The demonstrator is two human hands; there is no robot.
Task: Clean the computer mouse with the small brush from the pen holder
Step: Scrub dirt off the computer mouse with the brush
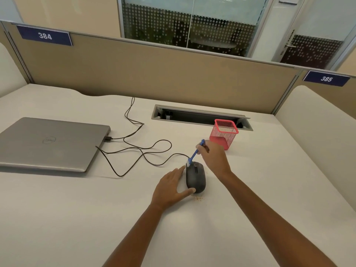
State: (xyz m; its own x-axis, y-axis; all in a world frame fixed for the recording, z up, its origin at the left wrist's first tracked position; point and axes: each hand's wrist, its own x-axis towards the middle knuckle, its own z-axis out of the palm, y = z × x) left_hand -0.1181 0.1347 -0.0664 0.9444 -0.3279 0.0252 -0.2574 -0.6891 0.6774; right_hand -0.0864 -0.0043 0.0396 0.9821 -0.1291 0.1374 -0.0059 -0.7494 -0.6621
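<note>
A dark grey wired computer mouse [196, 179] lies on the white desk [77, 218] in the middle of the view. My left hand [171, 187] steadies it, fingers along its left side and thumb at its near end. My right hand [213, 157] pinches a small blue brush [195, 153] by its handle. The brush's white bristles touch the mouse's front left edge. The red mesh pen holder [224, 134] stands just beyond my right hand and looks empty.
A closed grey laptop [50, 143] lies at the left, with the mouse's black cable [138, 149] looping between it and the mouse. A cable slot [200, 116] is set into the desk behind the pen holder. A few crumbs [199, 199] lie by the mouse's near end.
</note>
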